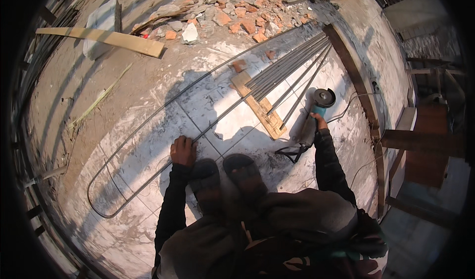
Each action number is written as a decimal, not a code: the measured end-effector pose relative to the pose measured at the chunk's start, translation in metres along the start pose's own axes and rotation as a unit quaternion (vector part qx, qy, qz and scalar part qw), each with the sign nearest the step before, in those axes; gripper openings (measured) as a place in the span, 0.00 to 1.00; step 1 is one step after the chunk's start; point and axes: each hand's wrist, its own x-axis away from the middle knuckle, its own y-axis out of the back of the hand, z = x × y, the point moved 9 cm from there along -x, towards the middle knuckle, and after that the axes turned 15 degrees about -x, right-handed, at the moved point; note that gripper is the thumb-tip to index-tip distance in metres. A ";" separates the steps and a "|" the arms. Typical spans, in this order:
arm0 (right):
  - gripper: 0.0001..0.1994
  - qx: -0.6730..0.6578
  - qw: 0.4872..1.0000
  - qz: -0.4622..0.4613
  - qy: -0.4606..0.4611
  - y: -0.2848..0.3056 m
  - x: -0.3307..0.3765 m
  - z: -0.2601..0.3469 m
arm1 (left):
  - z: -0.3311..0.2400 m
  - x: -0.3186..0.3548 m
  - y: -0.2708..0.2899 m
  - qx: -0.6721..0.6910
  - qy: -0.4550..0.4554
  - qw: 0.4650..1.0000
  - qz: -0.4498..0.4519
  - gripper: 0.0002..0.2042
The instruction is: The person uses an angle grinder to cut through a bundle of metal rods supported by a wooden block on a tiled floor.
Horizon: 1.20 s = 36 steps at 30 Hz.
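My left hand [183,151] is closed on a long bent steel bar [217,120] just left of my feet. The bar doubles back in a U-shaped loop at the lower left, and its two legs run toward the upper right. In my right hand [321,121] is an angle grinder [324,99], its round dark disc facing up near the floor. Several straight steel bars [288,65] lie fanned out to the left of the grinder, their near ends resting on a wooden board [258,108].
Broken brick rubble [242,12] is heaped at the far side. A wooden plank [106,38] leans over a pale block [99,19] at the upper left. A brown beam [357,76] runs along the right, near the grinder's cord [341,114]. My sandalled feet [240,167] are close by.
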 end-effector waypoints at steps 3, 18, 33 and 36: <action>0.18 -0.041 0.999 0.012 0.001 -0.020 0.019 0.004 | 0.003 0.005 -0.003 0.016 0.014 1.000 0.004 0.10; 0.24 -0.094 0.991 0.047 -0.083 0.007 0.023 0.004 | 0.001 0.014 -0.016 0.035 0.028 0.999 0.016 0.13; 0.41 0.519 0.801 -0.244 0.172 0.022 0.070 0.046 | 0.006 0.017 -0.016 0.044 0.029 0.999 0.000 0.13; 0.40 0.478 0.818 -0.245 0.207 0.031 0.075 0.042 | 0.005 0.016 -0.017 0.054 0.030 0.998 0.006 0.13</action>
